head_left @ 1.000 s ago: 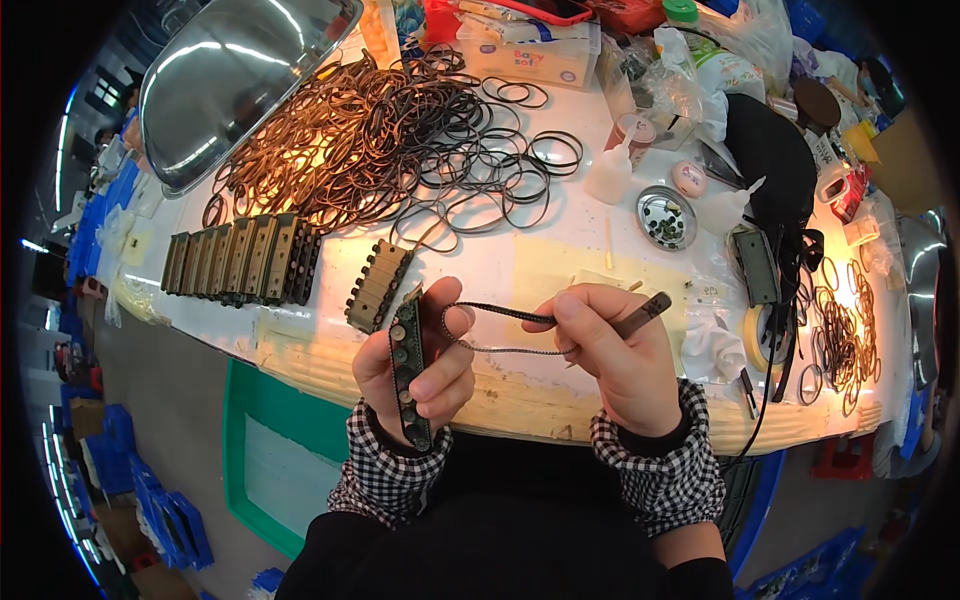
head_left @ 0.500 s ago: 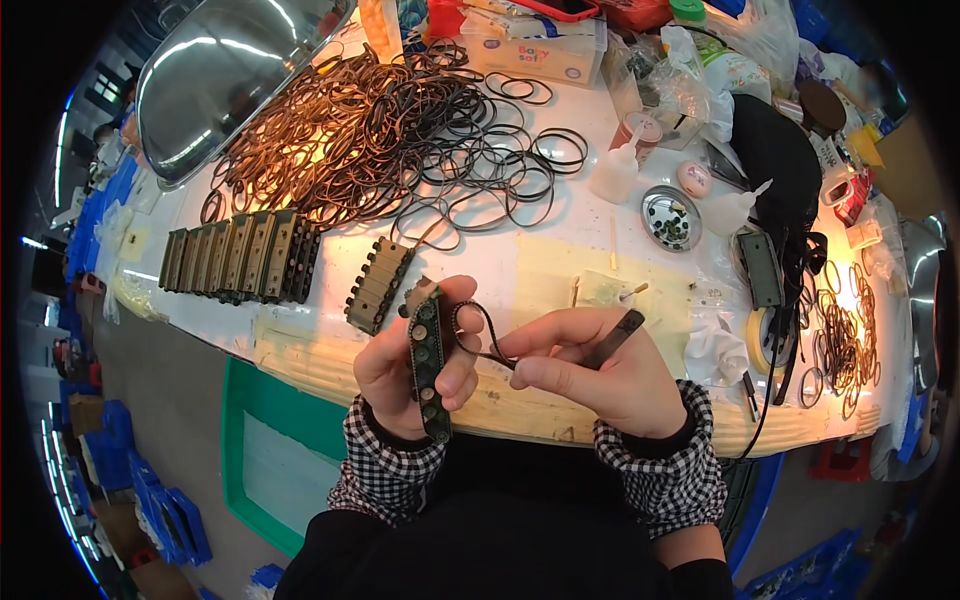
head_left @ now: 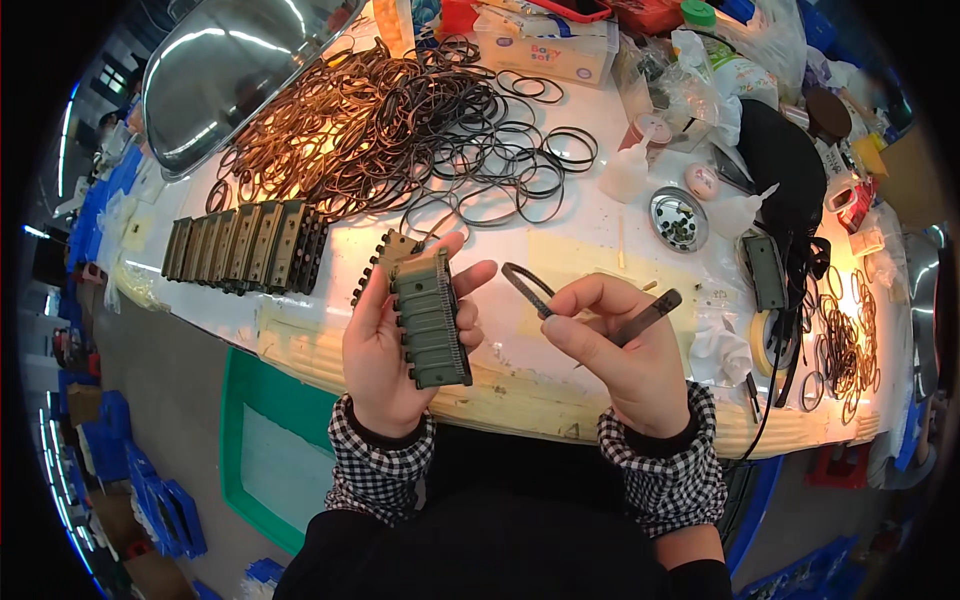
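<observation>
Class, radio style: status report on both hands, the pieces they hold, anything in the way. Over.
Left hand: holding green ribbed block. Right hand: holding dark belt loop and flat tool. Loop apart from block, left fingers between.

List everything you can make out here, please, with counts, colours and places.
Table: one, white, centre
Held block: one, green, left hand
Held band: one, black, right hand
Tool: one, dark, right hand
Other blocks: several, brown to green, mostly left
Loose bands: many, dark, heaped at back and right
Metal cover: one, silver, back left
Dish: one, silver, right of centre
Bottles: two, whitish, beside dish
Box: one, whitish, back
Tray: one, green, below table
Crates: several, blue, floor left
Hands: two, bare, centre
</observation>
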Available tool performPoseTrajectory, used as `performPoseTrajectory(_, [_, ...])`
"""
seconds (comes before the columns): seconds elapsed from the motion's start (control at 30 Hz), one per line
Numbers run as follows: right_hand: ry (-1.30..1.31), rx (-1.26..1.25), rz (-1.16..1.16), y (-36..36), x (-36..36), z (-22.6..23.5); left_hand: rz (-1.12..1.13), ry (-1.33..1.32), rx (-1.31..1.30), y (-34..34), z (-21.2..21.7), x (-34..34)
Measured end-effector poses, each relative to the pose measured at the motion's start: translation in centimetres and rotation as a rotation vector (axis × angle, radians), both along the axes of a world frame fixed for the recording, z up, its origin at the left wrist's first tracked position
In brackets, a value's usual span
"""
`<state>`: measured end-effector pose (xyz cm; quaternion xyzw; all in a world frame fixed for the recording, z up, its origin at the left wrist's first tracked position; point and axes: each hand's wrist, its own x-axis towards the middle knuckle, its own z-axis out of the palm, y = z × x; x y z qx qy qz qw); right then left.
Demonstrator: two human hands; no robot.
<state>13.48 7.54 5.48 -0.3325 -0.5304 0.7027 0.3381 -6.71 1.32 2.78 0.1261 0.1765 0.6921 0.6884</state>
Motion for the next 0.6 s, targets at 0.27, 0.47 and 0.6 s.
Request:
performPoseTrajectory(0.27, [0.084, -0.127, -0.06, 0.0, -0.2, 0.4, -0.01, 0.031, -0.124, -0.6, 0.3, 1.6])
performPoseTrajectory(0.47, [0.081, -0.038, -0.089, -0.5, -0.8, 0.3, -0.045, 0.171, -0.061, -1.1, -1.3, 1.8])
performPoseTrajectory(0.6, [0.0, 0.012, -0.057, -1.1, -1.3, 0.1, -0.021, 0.296, 0.011, -1.4, -1.6, 2.2])
